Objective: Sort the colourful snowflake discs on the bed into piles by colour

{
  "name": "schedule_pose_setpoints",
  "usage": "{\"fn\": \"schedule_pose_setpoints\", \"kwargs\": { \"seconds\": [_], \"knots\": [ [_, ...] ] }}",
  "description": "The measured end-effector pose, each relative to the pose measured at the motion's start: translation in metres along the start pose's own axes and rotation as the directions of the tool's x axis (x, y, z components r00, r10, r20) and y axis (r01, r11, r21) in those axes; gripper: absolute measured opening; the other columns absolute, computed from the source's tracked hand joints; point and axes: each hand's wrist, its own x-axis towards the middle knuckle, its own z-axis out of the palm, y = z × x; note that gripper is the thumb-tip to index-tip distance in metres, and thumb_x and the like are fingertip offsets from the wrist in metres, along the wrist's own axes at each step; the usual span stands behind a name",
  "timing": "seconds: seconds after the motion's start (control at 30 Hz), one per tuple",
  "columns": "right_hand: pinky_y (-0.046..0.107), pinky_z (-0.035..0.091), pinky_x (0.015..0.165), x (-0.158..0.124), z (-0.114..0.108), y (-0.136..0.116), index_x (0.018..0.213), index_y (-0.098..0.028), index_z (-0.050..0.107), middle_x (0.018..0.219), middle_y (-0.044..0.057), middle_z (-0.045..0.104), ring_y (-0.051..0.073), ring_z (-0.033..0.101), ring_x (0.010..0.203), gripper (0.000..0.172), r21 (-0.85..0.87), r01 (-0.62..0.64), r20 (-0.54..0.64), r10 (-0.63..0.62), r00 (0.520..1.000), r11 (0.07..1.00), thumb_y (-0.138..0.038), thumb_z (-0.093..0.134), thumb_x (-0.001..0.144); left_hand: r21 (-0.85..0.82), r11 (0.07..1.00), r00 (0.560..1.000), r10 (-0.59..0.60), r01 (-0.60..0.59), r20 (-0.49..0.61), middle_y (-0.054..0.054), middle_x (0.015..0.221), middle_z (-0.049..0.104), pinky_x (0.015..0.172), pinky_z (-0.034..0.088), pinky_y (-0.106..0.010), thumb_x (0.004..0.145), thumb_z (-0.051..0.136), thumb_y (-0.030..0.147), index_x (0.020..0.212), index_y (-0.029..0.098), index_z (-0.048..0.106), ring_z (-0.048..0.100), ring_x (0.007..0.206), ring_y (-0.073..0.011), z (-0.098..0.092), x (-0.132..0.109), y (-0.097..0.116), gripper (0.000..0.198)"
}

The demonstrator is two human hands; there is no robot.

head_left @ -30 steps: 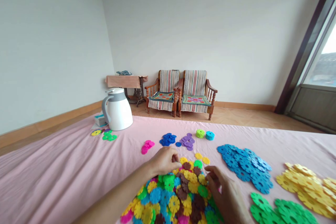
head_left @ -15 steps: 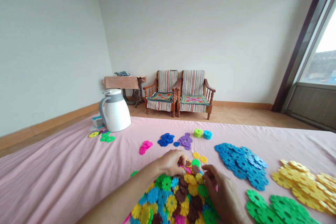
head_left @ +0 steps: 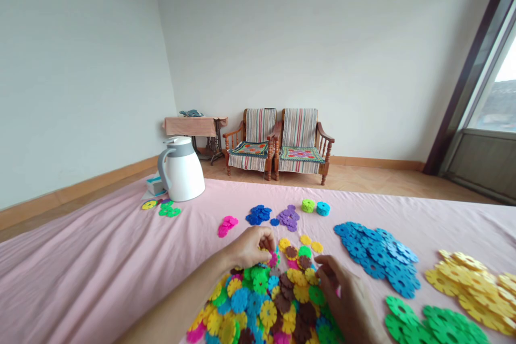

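My left hand (head_left: pixel 253 245) is over the back left of a mixed pile of plastic flower-shaped discs (head_left: pixel 255 301). Its thumb and fingers are pinched on a pink disc (head_left: pixel 273 259), partly hidden by the fingertips. My right hand (head_left: pixel 342 293) rests along the pile's right side, fingers bent and apart near a yellow disc (head_left: pixel 312 276). A bit of pink shows by its palm; I cannot tell whether it is held. The pile mixes yellow, blue, green, brown and pink discs.
Sorted groups lie around: pink (head_left: pixel 228 226), dark blue (head_left: pixel 258 214), purple (head_left: pixel 288 218), blue (head_left: pixel 379 252), yellow (head_left: pixel 470 285) and green (head_left: pixel 435 325). Lime (head_left: pixel 308 205) and turquoise (head_left: pixel 323 208) stacks stand behind. A white jug (head_left: pixel 185 172) stands back left on the pink cloth (head_left: pixel 100 258).
My left hand has drawn left across the pile, uncovering yellow and brown discs, with the pink disc now showing at its fingertips. My right hand has hardly moved. The view has shifted slightly.
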Motion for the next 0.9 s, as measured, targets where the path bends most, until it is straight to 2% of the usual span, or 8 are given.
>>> {"fn": "schedule_pose_setpoints", "kwargs": {
  "seconds": [0.1, 0.3, 0.53, 0.6, 0.67, 0.73, 0.8, 0.9],
  "knots": [
    [0.024, 0.049, 0.061, 0.0, -0.001, 0.0, 0.093, -0.022, 0.062, 0.079, 0.002, 0.071, 0.016, 0.065, 0.069, 0.027, 0.008, 0.005, 0.02, -0.005, 1.0, 1.0, -0.035, 0.041, 0.084, 0.023, 1.0, 1.0, 0.017, -0.016, -0.008, 0.001, 0.072, 0.063, 0.06, 0.042, -0.02, 0.055, 0.053, 0.0, 0.076, 0.013, 0.062, 0.056, 0.068, -0.0127, 0.001, -0.001, -0.001, 0.025],
    [0.025, 0.049, 0.063, 0.0, -0.001, -0.001, 0.092, -0.022, 0.063, 0.081, 0.003, 0.072, 0.017, 0.066, 0.071, 0.026, -0.002, 0.005, -0.002, -0.005, 1.0, 1.0, -0.034, 0.041, 0.083, 0.068, 0.997, 0.999, 0.032, -0.029, -0.043, -0.002, 0.068, 0.064, 0.058, 0.04, -0.021, 0.06, 0.06, 0.009, 0.068, 0.011, 0.065, 0.056, 0.064, -0.0138, 0.005, 0.0, -0.003, 0.009],
    [0.025, 0.049, 0.063, 0.0, 0.0, 0.001, 0.093, -0.022, 0.062, 0.081, 0.003, 0.071, 0.018, 0.065, 0.072, 0.026, -0.01, 0.016, 0.016, -0.016, 1.0, 1.0, -0.034, 0.04, 0.084, 0.091, 0.989, 0.989, 0.127, -0.12, -0.071, -0.003, 0.071, 0.067, 0.056, 0.039, -0.019, 0.068, 0.056, 0.01, 0.078, 0.014, 0.074, 0.056, 0.065, -0.0133, 0.003, -0.002, 0.004, 0.021],
    [0.025, 0.049, 0.064, -0.001, -0.001, -0.001, 0.093, -0.022, 0.062, 0.081, 0.003, 0.071, 0.017, 0.065, 0.072, 0.026, -0.009, 0.013, 0.011, -0.013, 1.0, 1.0, -0.033, 0.04, 0.084, 0.1, 0.989, 0.989, 0.115, -0.106, -0.089, -0.002, 0.073, 0.068, 0.057, 0.04, -0.019, 0.068, 0.057, 0.012, 0.084, 0.015, 0.073, 0.057, 0.066, -0.0136, 0.0, -0.002, 0.004, 0.023],
    [0.025, 0.048, 0.063, -0.001, -0.001, -0.001, 0.093, -0.022, 0.062, 0.08, 0.002, 0.071, 0.017, 0.065, 0.071, 0.025, -0.008, 0.013, 0.024, -0.013, 1.0, 1.0, -0.033, 0.041, 0.084, 0.135, 0.99, 0.985, 0.062, -0.04, -0.164, -0.001, 0.071, 0.068, 0.058, 0.042, -0.019, 0.067, 0.058, 0.013, 0.085, 0.015, 0.072, 0.058, 0.065, -0.0135, -0.007, 0.0, 0.0, 0.023],
    [0.024, 0.048, 0.062, -0.001, 0.0, 0.0, 0.094, -0.022, 0.062, 0.079, 0.001, 0.071, 0.017, 0.065, 0.07, 0.025, -0.011, 0.006, 0.03, -0.006, 1.0, 1.0, -0.032, 0.041, 0.083, 0.182, 0.981, 0.953, -0.005, 0.062, -0.302, 0.0, 0.069, 0.067, 0.058, 0.043, -0.019, 0.068, 0.057, 0.014, 0.081, 0.015, 0.07, 0.059, 0.065, -0.0134, -0.016, 0.002, -0.01, 0.018],
    [0.024, 0.048, 0.063, -0.001, 0.001, 0.001, 0.095, -0.022, 0.061, 0.079, 0.001, 0.071, 0.017, 0.065, 0.071, 0.025, -0.015, -0.001, 0.033, 0.001, 0.999, 1.0, -0.031, 0.041, 0.084, 0.208, 0.966, 0.9, -0.053, 0.157, -0.433, -0.001, 0.071, 0.067, 0.059, 0.043, -0.02, 0.07, 0.054, 0.013, 0.079, 0.015, 0.067, 0.059, 0.065, -0.0138, -0.029, 0.004, -0.025, 0.016],
    [0.025, 0.048, 0.064, -0.001, 0.002, 0.002, 0.096, -0.022, 0.06, 0.08, 0.002, 0.07, 0.017, 0.064, 0.071, 0.025, -0.018, -0.012, 0.046, 0.013, 0.999, 1.0, -0.03, 0.04, 0.084, 0.227, 0.934, 0.819, -0.105, 0.277, -0.564, -0.002, 0.068, 0.065, 0.059, 0.042, -0.022, 0.072, 0.053, 0.012, 0.075, 0.016, 0.064, 0.059, 0.063, -0.0143, -0.048, 0.002, -0.049, 0.012]
  ]
}}
